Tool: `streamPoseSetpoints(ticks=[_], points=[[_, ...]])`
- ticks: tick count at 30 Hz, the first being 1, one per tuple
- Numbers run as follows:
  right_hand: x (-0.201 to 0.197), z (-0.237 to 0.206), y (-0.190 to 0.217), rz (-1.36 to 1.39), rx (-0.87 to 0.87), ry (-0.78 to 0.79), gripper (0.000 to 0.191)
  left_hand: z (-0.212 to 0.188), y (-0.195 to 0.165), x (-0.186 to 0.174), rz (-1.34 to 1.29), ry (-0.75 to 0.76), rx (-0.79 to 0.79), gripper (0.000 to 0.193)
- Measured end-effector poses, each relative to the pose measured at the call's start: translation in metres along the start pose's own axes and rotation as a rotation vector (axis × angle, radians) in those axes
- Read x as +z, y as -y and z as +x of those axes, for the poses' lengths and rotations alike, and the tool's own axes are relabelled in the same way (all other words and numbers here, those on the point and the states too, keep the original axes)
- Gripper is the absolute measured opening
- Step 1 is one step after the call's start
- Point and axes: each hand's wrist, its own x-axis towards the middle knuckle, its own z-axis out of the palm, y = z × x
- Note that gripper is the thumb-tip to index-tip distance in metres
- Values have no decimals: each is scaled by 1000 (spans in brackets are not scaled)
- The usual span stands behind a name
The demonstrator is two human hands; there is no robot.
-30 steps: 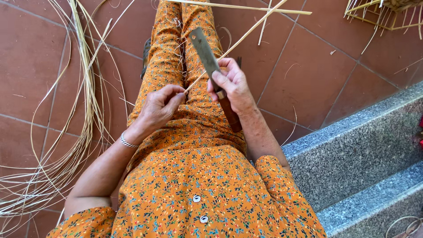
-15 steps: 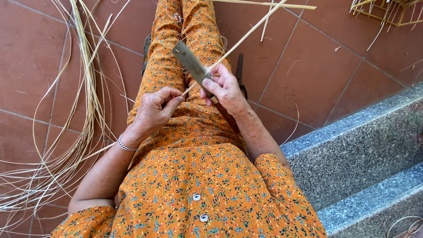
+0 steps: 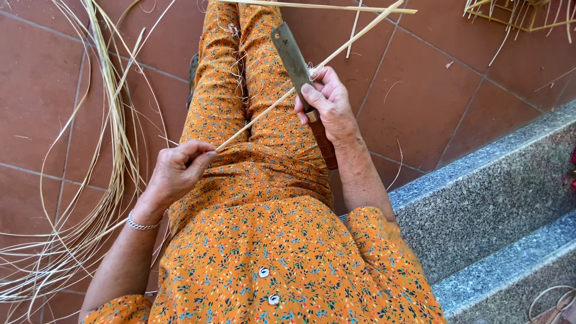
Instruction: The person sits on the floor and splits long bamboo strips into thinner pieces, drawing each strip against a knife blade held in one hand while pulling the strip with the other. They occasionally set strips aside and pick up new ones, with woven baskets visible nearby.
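Right hand (image 3: pixel 329 103) grip clasps the knife (image 3: pixel 292 59); left hand (image 3: pixel 176 173) pinches the cane strip (image 3: pixel 282 98).

Loose pale cane strands (image 3: pixel 102 150) on red tile floor (image 3: pixel 432 108), grey granite step (image 3: pixel 498 192), orange floral dress (image 3: pixel 270 258)

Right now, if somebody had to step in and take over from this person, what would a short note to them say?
Left hand: pinches the near end of a long cane strip over the lap.
Right hand: grips a flat-bladed knife by its wooden handle, blade pointing away, thumb on the blade, the strip running under the thumb beside it.
Around: a bundle of loose strips lies on the tiled floor to the left; the person sits on a stone step.
Done: thin shavings lie on the dress.
Left: the strip in hand is still long; how far it is worked cannot be told.
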Motion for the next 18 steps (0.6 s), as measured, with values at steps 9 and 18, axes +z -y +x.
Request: streamPoseSetpoints(ticks=[9,18], points=[[21,1,-11,-26,54,17,20,15,-10,2,-162,151,-66,27],[41,-8,-28,6,174,107,19,39,-14,28,-195,60,-28,14]])
